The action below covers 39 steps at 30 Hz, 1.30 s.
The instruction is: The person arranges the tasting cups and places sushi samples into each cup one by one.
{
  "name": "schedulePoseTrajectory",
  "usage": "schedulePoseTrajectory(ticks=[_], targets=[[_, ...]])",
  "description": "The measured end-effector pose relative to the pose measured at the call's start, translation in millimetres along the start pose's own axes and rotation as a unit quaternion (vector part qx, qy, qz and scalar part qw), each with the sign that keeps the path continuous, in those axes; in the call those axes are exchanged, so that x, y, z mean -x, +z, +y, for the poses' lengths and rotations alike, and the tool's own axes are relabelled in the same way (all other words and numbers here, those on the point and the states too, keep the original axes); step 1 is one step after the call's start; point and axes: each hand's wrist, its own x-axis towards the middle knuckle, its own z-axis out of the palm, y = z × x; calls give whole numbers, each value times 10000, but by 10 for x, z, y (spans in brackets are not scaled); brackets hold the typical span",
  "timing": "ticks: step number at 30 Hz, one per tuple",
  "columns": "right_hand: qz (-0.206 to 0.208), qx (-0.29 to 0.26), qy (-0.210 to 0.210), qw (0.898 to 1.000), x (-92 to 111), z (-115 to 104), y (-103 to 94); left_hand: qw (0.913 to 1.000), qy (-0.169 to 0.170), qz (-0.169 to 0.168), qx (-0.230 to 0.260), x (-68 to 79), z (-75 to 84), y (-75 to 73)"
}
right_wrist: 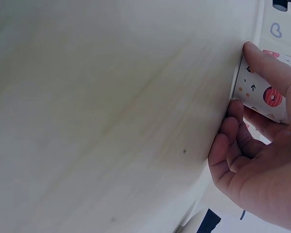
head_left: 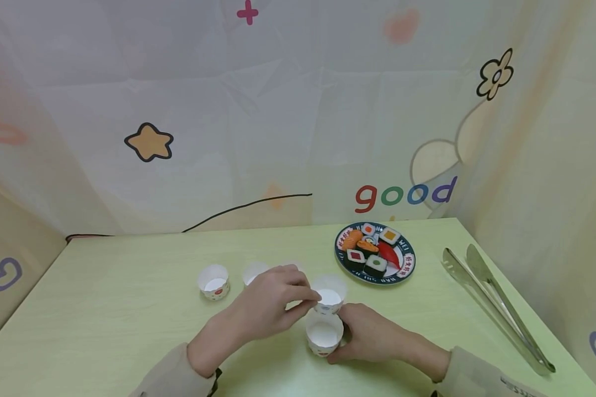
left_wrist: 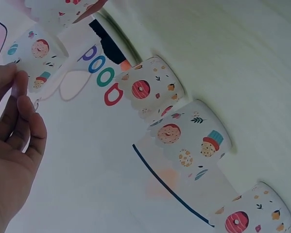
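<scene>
My left hand (head_left: pixel 273 300) pinches the rim of a white paper baking cup (head_left: pixel 330 298) printed with donuts and cupcakes. In the left wrist view the fingertips (left_wrist: pixel 20 73) meet this cup's (left_wrist: pixel 45 58) edge. Just in front of it is a second baking cup (head_left: pixel 324 333), overlapping the first in the head view. My right hand (head_left: pixel 372 334) grips that nearer cup from its right side, with thumb and fingers around its base. In the right wrist view this cup (right_wrist: pixel 262 87) shows between thumb and fingers, low at the tabletop.
Three more baking cups stand in a row: a left one (head_left: pixel 213 282), a middle one (head_left: pixel 255 272) and one (left_wrist: pixel 152 88) mostly behind my left hand in the head view. A sushi-patterned plate (head_left: pixel 408 251) with toy sushi sits behind; metal tongs (head_left: pixel 501 309) lie right.
</scene>
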Motion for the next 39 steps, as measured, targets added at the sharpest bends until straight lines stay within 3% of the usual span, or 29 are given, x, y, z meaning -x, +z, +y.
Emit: schedulePoseTrajectory(ticks=[18,25,31,39], targets=[[20,72,-91,9999,-17,11,11,9956,-444,-154,-811,-55,-123,53],[-32,22,-15,10000,-15,8,3,9902,-588,-479,-1169,-135,-190,95],[-73,-45,109,9999,-23,7,1,9874,-771,-758,-1158,-207,-253,158],[-27,-39,-32,10000,-11,0,2,9827,-969,-1163,-1066,-277,-329,260]])
